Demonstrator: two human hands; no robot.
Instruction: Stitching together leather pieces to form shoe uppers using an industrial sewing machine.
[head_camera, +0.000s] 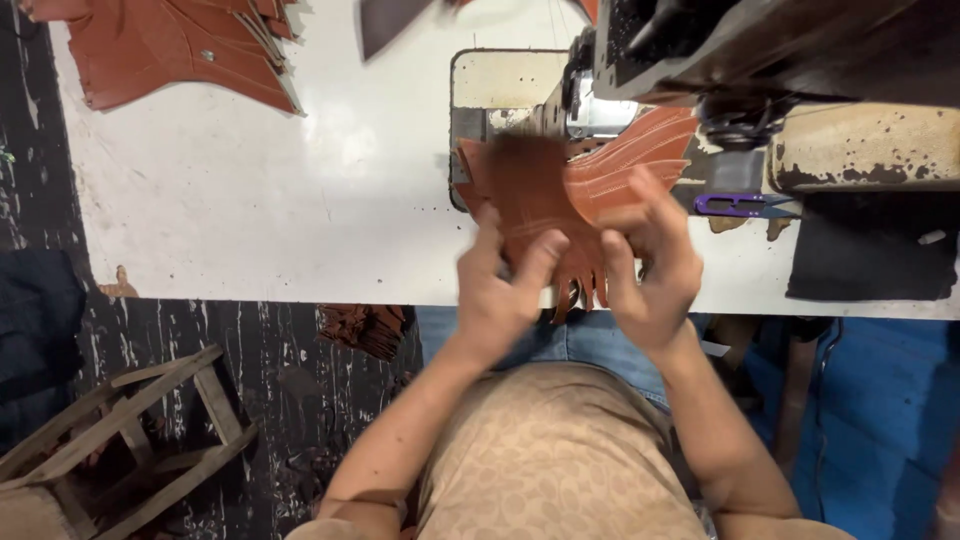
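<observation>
Both my hands hold a stack of reddish-brown leather pieces (560, 195) with white stitch lines, just in front of the sewing machine (700, 60). My left hand (500, 290) grips the stack's near left edge, thumb on top. My right hand (650, 265) pinches the right side with its fingers spread over the leather. The far end of the pieces lies by the machine's needle area (590, 110). The leather is motion-blurred at the left.
A white worktable (280, 190) carries a pile of similar brown leather pieces (170, 45) at the far left. Purple thread snips (740, 206) lie right of the machine. More leather pieces (365, 328) hang below the table edge. A wooden stool (130, 440) stands at lower left.
</observation>
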